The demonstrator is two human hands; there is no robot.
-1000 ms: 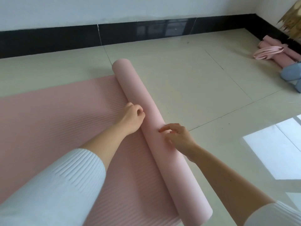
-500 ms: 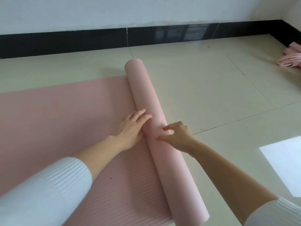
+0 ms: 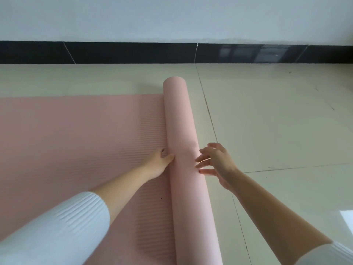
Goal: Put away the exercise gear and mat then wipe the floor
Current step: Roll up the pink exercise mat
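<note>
A pink exercise mat point(image 3: 76, 134) lies partly unrolled on the tiled floor, its ribbed side up. Its rolled part point(image 3: 183, 131) forms a long tube running from near me toward the wall. My left hand point(image 3: 159, 161) rests at the roll's left side, where the tube meets the flat mat, with the fingers tucked against the roll. My right hand point(image 3: 215, 161) is at the roll's right side with its fingers spread, the fingertips touching the tube.
Cream floor tiles point(image 3: 277, 121) stretch to the right of the roll. A black skirting point(image 3: 133, 52) runs along the white wall ahead. A bright patch of light point(image 3: 346, 219) lies on the floor at the right edge.
The view has swung left, so the pink gear at the right is out of sight. My right hand has opened its fingers and my left hand has tucked in at the roll.
</note>
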